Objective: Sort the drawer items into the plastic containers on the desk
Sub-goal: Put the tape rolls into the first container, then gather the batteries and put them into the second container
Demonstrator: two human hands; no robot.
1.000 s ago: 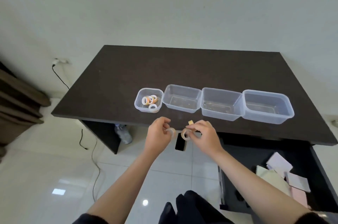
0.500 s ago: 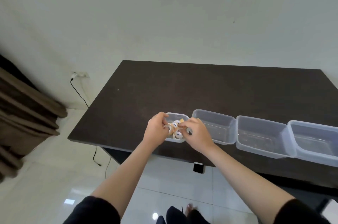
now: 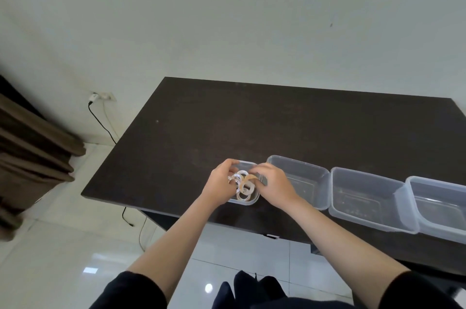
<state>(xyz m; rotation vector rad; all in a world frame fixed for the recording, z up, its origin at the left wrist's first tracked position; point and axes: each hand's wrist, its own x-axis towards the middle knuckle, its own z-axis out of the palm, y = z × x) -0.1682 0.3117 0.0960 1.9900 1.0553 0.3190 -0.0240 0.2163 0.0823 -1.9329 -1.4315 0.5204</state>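
Hovering over small container [image 3: 253, 199]: both hands' fingers [image 3: 254, 170] curled, pinching tape rings [image 3: 243, 186] (partly hidden).

No readable text, labels, brand names, numbers or signs appear anywhere in this view. The tape rolls [image 3: 243, 184] in the small container [image 3: 253, 201] near the table's [image 3: 227, 127] front edge carry faint markings on their white inner cores, but these are too small and blurred to read. The three clear containers [image 3: 365, 195] lined up along the front edge toward the right show only indistinct moulded marks on their bases, none legible. The wall and the wall socket [image 3: 103, 96] bear no lettering that can be made out.
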